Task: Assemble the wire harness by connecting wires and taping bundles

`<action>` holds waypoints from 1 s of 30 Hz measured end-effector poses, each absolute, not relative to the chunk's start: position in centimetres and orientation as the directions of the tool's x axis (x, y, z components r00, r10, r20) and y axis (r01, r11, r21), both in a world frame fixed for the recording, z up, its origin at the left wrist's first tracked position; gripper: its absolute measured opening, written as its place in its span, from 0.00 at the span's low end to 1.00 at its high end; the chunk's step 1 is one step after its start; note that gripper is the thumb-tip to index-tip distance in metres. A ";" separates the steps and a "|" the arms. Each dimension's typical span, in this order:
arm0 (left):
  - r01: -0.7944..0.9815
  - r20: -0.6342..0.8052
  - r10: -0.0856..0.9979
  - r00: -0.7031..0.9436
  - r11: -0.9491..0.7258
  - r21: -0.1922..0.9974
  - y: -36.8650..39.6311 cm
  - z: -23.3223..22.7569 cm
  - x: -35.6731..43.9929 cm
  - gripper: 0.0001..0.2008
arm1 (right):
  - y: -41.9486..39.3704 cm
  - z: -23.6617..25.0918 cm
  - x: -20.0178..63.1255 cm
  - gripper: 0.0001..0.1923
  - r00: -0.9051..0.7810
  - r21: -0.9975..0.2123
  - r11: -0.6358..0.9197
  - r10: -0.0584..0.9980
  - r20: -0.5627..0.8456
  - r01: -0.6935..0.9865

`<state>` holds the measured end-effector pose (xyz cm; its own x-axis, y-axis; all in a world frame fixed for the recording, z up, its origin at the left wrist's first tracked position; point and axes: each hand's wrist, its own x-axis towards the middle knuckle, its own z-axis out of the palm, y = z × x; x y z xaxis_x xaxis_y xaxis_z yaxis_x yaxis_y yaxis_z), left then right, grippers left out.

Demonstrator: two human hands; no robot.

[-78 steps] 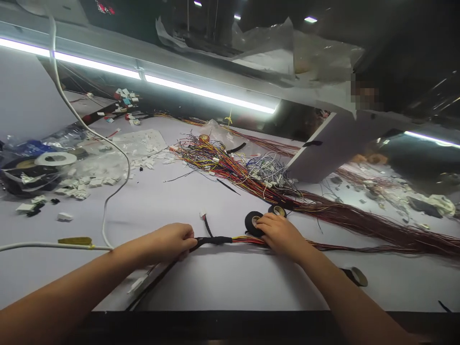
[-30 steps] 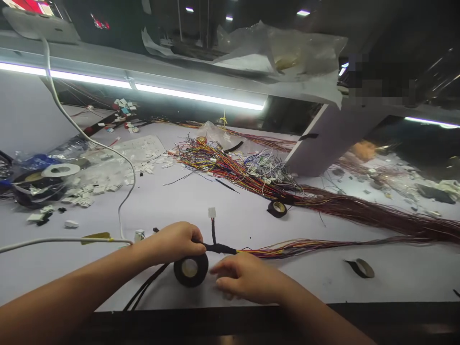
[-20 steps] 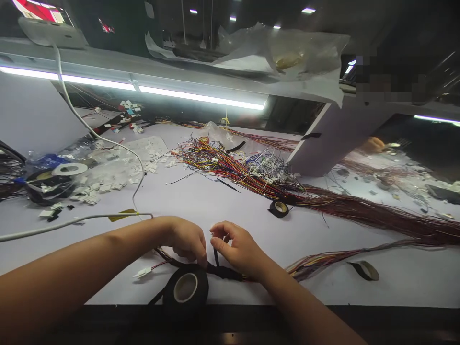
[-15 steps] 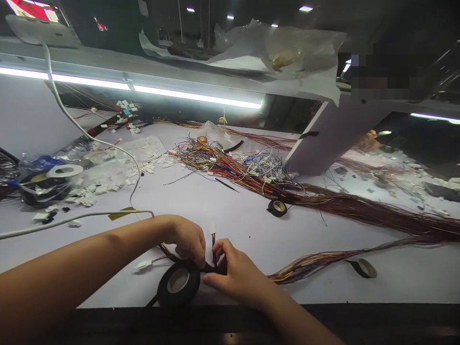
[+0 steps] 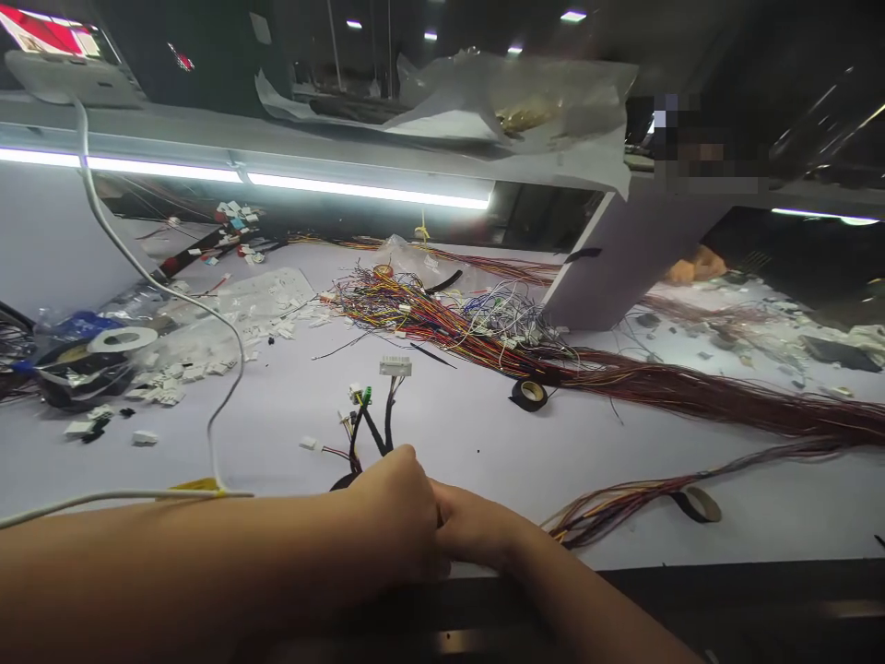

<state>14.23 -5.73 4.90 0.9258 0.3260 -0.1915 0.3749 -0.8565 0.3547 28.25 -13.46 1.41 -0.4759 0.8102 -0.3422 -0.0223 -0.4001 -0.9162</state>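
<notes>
My left hand (image 5: 397,512) is closed at the front of the table, back of the hand up. Past its knuckles stick out the black-taped branches of a wire harness (image 5: 373,430), ending in a wide white connector (image 5: 395,366) and several smaller plugs. My right hand (image 5: 477,527) presses against it from the right, closed, with its fingertips hidden behind the left. Loose wires of the bundle (image 5: 595,512) come out beyond the right hand. A black tape roll (image 5: 342,481) is almost wholly covered by my left hand and forearm.
A thick bundle of wires (image 5: 664,383) runs across the table to the right. Beside it lies a small black tape roll (image 5: 529,395), with a tape strip (image 5: 698,504) nearer. White connectors (image 5: 166,383) are scattered at left. A white cable (image 5: 239,369) hangs down near my left forearm.
My left hand has rolled over and moved right, up against my right hand. The harness branches and wide connector now point away from me. The large tape roll has become mostly hidden.
</notes>
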 end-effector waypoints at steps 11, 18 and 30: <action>0.123 -0.462 0.163 0.872 -0.986 -0.116 -10.0 6.8 13.5 0.08 | -6.5 6.7 26.7 0.13 -0.440 -0.995 0.022 0.898 -0.021 0.094; 0.202 -0.384 0.265 0.885 -0.959 -0.197 -10.5 6.0 12.4 0.10 | -2.9 5.2 22.7 0.15 -0.650 -0.759 0.225 0.690 -0.319 0.611; 0.631 -0.350 0.544 0.763 -0.509 0.585 -2.9 4.5 6.9 0.05 | -8.4 6.3 28.2 0.24 -0.036 -0.913 -0.199 0.974 -0.226 0.356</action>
<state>6.95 -2.94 4.53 0.7629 0.5439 -0.3496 0.6311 -0.5092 0.5852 28.18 -8.45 6.34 -0.0359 0.9735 -0.2257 0.3560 -0.1986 -0.9131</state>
